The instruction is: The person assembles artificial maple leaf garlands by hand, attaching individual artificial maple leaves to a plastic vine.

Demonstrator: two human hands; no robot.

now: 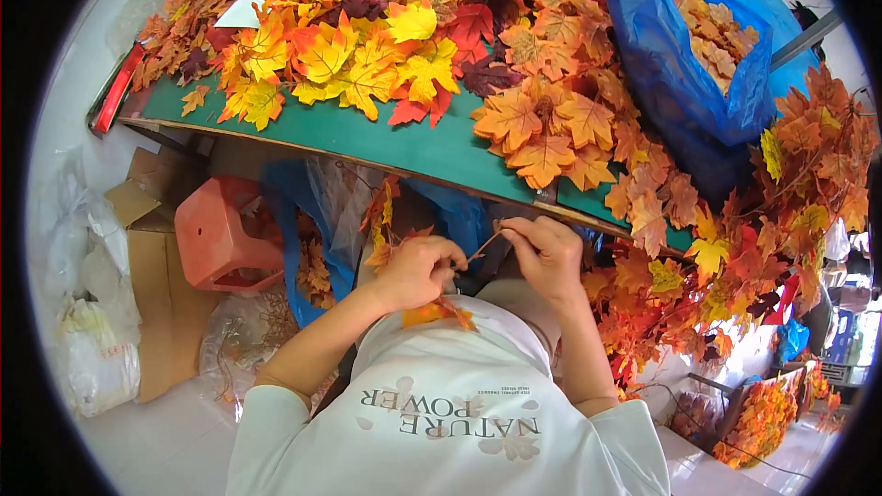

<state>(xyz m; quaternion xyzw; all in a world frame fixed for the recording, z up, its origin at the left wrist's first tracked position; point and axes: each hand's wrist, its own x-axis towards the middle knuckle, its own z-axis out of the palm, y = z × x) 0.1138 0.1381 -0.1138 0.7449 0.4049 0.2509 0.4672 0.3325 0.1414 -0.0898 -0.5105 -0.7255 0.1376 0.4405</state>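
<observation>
Brown stem (484,245) is pinched by the left hand (418,268), eight o'clock, and right hand (549,253), three o'clock, apparently for steadiness.

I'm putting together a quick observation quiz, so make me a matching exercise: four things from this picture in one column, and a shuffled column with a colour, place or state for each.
Column one:
1. Stool
2. Right hand
3. Tabletop
4. Large blue bag

Column two:
A. Green
B. At the table's right end, with leaves inside
C. Pinkish red
D. Pinching a thin brown stem

Right pairs: 1-C, 2-D, 3-A, 4-B
</observation>
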